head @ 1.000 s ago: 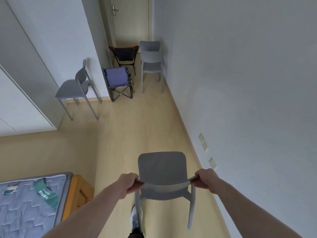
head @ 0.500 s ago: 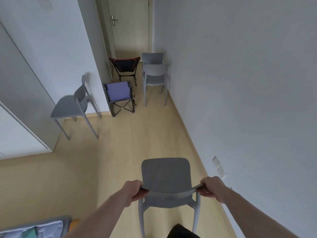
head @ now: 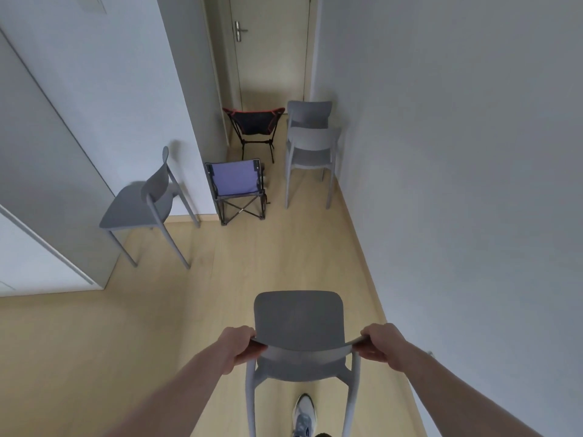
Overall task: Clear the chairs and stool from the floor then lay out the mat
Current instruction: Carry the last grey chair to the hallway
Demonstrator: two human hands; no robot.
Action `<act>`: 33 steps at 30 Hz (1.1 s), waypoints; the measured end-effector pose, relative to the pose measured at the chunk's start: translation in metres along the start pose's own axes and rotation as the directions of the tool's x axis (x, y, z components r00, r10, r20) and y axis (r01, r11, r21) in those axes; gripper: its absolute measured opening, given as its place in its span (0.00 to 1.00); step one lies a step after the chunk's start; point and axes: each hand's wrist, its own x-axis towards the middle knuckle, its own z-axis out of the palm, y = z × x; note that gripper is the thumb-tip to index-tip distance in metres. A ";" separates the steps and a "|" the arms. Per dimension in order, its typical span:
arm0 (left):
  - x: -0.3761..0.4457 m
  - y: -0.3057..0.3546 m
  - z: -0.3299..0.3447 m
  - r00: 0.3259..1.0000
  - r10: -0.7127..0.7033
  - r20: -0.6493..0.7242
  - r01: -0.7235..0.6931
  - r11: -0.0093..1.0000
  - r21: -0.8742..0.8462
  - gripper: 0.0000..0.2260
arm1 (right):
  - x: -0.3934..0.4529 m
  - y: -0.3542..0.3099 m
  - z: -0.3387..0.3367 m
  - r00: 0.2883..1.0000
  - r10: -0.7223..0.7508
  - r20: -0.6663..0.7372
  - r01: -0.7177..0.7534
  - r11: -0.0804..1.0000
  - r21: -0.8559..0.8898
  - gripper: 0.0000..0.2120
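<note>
— While we log item 1: where's the grey chair [head: 298, 323], and which way is it facing?
— Centre-bottom of view, carried near the right wall [head: 457, 184]. Seat fwd toward the door [head: 271, 48], backrest nearest us, legs pointing down. We see a shoe [head: 304, 414] below the seat.
— Grip?
— Left hand [head: 241, 345] curled round the backrest's left end, right hand [head: 380, 342] curled round its right end. Both clamp the top edge.
— Other stock?
— Item 2: stacked grey chairs [head: 310, 143] by the right wall, backs to the door. Item 3: black camp chair [head: 252, 124] w/ red trim, at the door. Item 4: purple folding chair [head: 235, 181] beside the wall corner. Item 5: single grey chair [head: 142, 203] on the left, side-on to us, backrest toward the folding chair.
</note>
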 end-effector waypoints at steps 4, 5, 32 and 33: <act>0.025 0.053 0.015 1.000 -0.005 -0.016 0.005 0.999 -0.043 0.08 | 0.042 -0.063 -0.006 1.000 -0.021 0.018 0.021 0.999 -0.031 0.09; 0.028 0.061 0.016 1.000 -0.012 -0.018 0.011 0.999 -0.053 0.08 | 0.046 -0.074 -0.006 1.000 -0.026 0.018 0.026 0.999 -0.033 0.09; 0.256 0.437 0.026 0.997 0.004 0.081 -0.009 0.998 0.061 0.06 | 0.251 -0.409 0.048 0.995 0.035 -0.089 -0.030 0.998 0.055 0.09; 0.263 0.449 0.030 0.997 0.010 0.082 -0.015 0.998 0.061 0.05 | 0.260 -0.418 0.046 0.995 0.034 -0.095 -0.028 0.997 0.069 0.09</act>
